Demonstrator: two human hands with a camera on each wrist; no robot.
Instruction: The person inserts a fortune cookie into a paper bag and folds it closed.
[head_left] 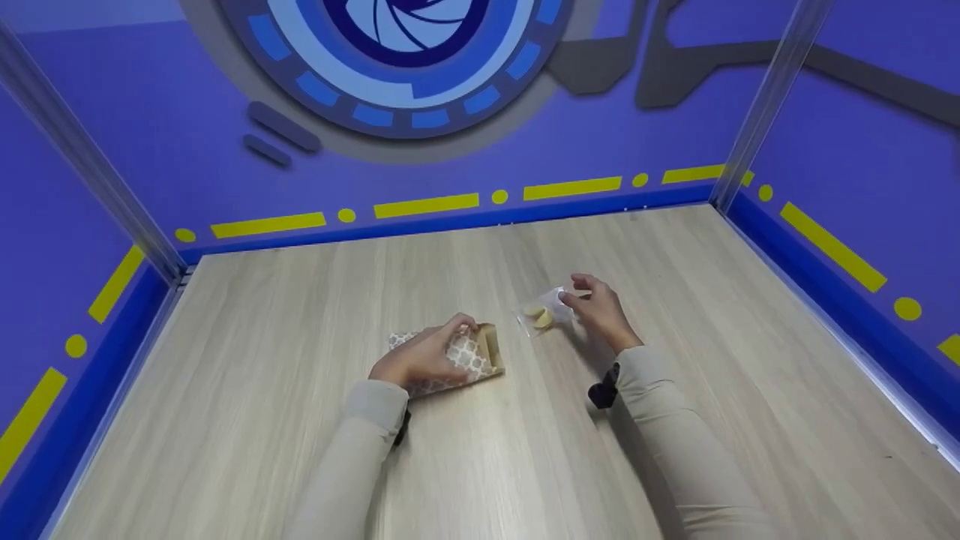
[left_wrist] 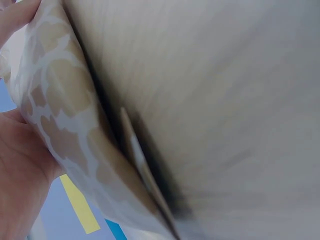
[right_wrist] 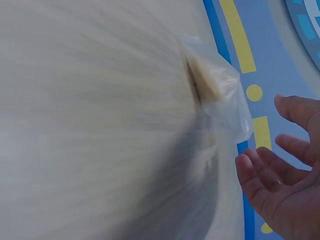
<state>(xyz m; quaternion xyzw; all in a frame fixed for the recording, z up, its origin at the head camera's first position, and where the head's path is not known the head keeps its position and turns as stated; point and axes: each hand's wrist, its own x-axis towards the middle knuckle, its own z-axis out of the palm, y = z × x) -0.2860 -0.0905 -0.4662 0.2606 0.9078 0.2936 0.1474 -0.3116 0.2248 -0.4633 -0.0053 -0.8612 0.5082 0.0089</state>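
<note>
A patterned paper bag (head_left: 471, 358), white with grey-brown shapes, lies on its side with its tan mouth facing right. My left hand (head_left: 427, 354) grips it across the top, thumb near the mouth. In the left wrist view the bag (left_wrist: 65, 95) bulges, and a loose edge sticks out by the tabletop. To its right lies a clear plastic packet (head_left: 541, 313) holding a folded yellowish piece that looks like a fortune cookie (right_wrist: 204, 80). My right hand (head_left: 596, 306) is just right of the packet; the right wrist view shows its fingers spread and apart from the plastic.
The wood-grain table (head_left: 285, 315) carries both things near its middle. Blue-purple panels (head_left: 420, 180) with yellow dashes stand along the back and both sides, joined by metal posts (head_left: 772, 97) at the corners.
</note>
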